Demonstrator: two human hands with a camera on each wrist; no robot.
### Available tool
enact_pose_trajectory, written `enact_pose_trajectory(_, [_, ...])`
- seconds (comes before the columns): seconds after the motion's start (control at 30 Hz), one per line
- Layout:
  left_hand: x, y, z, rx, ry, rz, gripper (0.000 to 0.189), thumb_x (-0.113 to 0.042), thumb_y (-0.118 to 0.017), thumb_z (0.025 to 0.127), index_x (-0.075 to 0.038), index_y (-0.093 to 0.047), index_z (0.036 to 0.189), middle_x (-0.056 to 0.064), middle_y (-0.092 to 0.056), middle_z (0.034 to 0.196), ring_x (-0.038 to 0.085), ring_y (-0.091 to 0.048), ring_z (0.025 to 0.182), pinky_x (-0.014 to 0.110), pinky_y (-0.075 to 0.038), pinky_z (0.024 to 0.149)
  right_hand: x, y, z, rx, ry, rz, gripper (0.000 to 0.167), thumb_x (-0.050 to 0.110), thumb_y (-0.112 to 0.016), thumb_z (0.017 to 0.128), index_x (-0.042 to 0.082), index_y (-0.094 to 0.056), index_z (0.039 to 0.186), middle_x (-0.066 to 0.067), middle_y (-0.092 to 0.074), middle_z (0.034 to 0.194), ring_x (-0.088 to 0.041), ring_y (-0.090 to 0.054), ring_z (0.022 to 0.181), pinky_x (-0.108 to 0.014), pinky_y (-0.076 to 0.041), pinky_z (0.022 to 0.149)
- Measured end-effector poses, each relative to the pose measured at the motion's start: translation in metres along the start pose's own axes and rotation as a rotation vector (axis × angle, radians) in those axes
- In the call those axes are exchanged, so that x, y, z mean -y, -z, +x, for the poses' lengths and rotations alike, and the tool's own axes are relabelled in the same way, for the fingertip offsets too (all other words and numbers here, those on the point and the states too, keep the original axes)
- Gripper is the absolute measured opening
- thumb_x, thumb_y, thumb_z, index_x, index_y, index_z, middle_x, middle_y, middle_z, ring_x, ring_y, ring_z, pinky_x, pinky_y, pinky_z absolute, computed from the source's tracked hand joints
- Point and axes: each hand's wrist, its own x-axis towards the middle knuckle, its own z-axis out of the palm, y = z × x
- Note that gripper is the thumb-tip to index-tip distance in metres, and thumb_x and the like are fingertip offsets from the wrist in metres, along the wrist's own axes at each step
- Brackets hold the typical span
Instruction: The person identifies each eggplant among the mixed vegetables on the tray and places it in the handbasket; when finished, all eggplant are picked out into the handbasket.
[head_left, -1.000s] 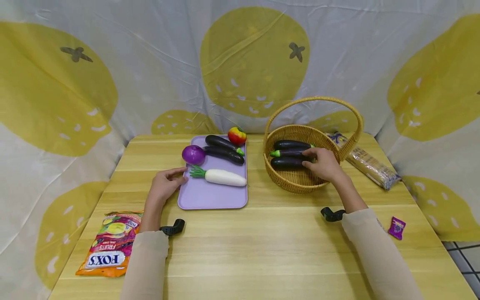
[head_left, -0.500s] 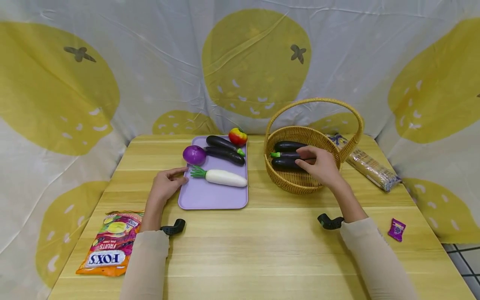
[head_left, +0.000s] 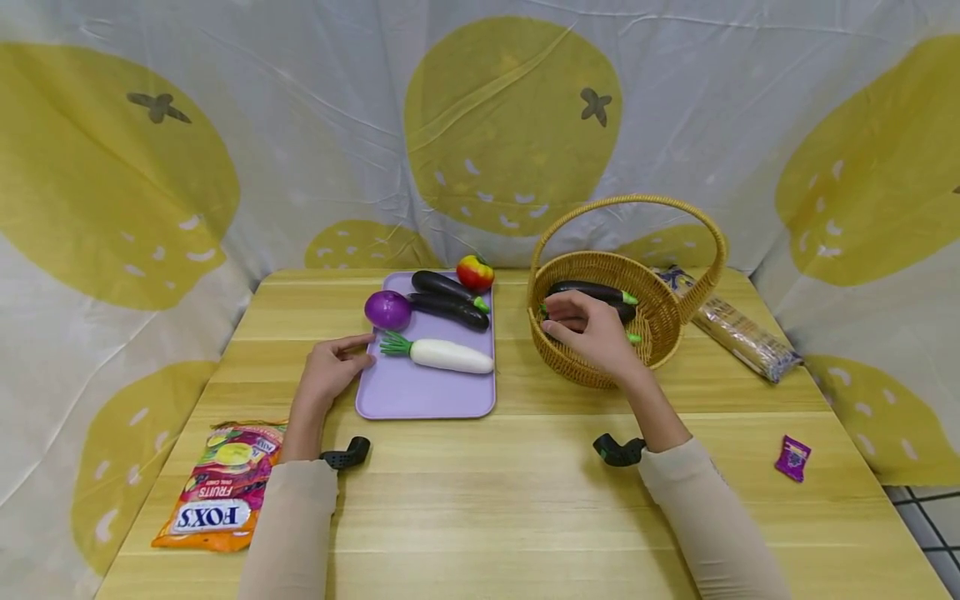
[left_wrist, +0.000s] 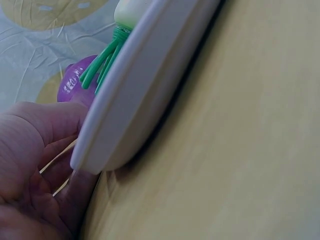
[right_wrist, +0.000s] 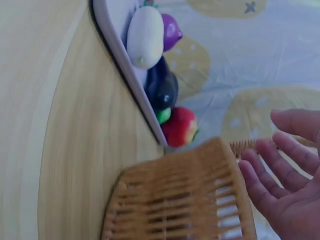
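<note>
My right hand (head_left: 592, 329) hovers over the left part of the wicker basket (head_left: 581, 371), fingers loosely bent, with nothing seen in its grasp. Eggplants lie inside. The back eggplant (head_left: 585, 289) shows well; those nearer me are partly hidden by the hand. In the right wrist view the fingers spread beside the basket's wall (right_wrist: 170, 195). My left hand (head_left: 330, 371) touches the left edge of the lilac tray (head_left: 427, 400) with its fingertips. On that tray are a white radish (head_left: 452, 356), a purple onion (head_left: 388, 310), two eggplants (head_left: 450, 310) and a red-yellow fruit (head_left: 475, 272).
A candy bag (head_left: 225, 492) lies by my left forearm. Right of the basket is a long shiny packet (head_left: 746, 337), and nearer me a small purple wrapped sweet (head_left: 792, 457). The basket's tall handle (head_left: 630, 198) arches over its opening. A patterned curtain (head_left: 337, 125) stands behind the table.
My right hand has moved left across the basket, off the eggplants' right ends, which now show. My left hand has stayed at the tray's edge.
</note>
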Motion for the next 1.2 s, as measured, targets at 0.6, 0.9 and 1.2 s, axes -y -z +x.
enact_pose_trajectory(0.6, [0.001, 0.004, -0.001, -0.007, 0.000, -0.018, 0.042, -0.017, -0.076, 0.092, -0.017, -0.071, 0.133, -0.003, -0.057, 0.070, 0.009, -0.050, 0.065, 0.022, -0.043, 0.057, 0.015, -0.065, 0.031, 0.085, -0.036, 0.094, 0.044, 0.025, -0.072, 0.097, 0.010, -0.060, 0.138, -0.018, -0.059, 0.142, -0.037, -0.058, 0.132, -0.048, -0.051, 0.107])
enact_pose_trajectory(0.9, [0.002, 0.003, -0.001, -0.011, 0.015, -0.015, 0.042, -0.018, -0.076, 0.091, -0.018, -0.072, 0.133, -0.001, -0.059, 0.073, 0.011, -0.051, 0.066, 0.022, -0.044, 0.057, 0.009, -0.088, 0.056, 0.105, -0.066, 0.001, 0.051, 0.029, -0.071, 0.098, 0.005, -0.058, 0.142, -0.016, -0.059, 0.144, -0.036, -0.056, 0.133, -0.049, -0.051, 0.107])
enact_pose_trajectory(1.2, [0.003, 0.000, 0.001, -0.009, -0.006, -0.007, 0.041, -0.020, -0.077, 0.091, -0.019, -0.072, 0.132, -0.003, -0.064, 0.080, 0.010, -0.053, 0.070, 0.022, -0.046, 0.061, 0.000, -0.098, 0.071, 0.105, -0.101, -0.103, 0.053, 0.032, -0.072, 0.097, 0.009, -0.058, 0.142, -0.011, -0.060, 0.144, -0.032, -0.059, 0.128, -0.047, -0.052, 0.103])
